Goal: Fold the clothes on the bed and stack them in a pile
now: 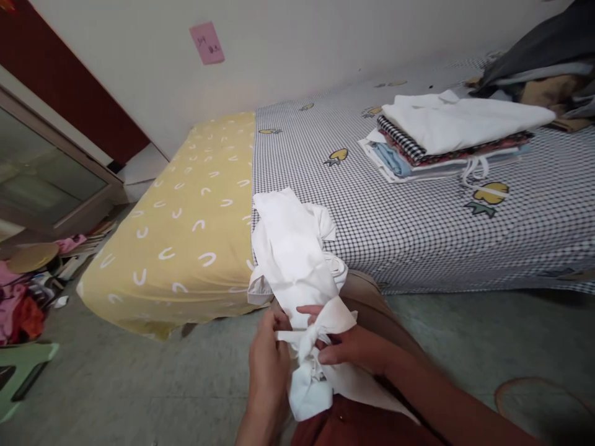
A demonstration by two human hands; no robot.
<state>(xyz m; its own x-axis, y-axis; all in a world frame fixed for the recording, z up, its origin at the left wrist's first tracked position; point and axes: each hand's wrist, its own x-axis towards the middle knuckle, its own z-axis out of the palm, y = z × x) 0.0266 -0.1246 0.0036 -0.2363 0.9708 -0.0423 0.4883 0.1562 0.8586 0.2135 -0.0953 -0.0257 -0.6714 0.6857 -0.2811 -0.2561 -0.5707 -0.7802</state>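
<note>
A crumpled white garment [292, 254] stretches from my lap up onto the edge of the bed. My left hand [268, 362] is closed on its left side near a knotted bunch of cloth. My right hand [346, 347] pinches the same bunch from the right, fingers pressed on the fabric. The lower end of the garment hangs between both hands over my reddish-brown clothing.
A bed with a black-and-white checked sheet [418, 217] and a yellow cover [186, 229] fills the middle. A stack of folded clothes [446, 139] lies on it, with a dark heap [543, 62] at the far right. Clutter [28, 291] and a green stool [21, 371] sit at left on the floor.
</note>
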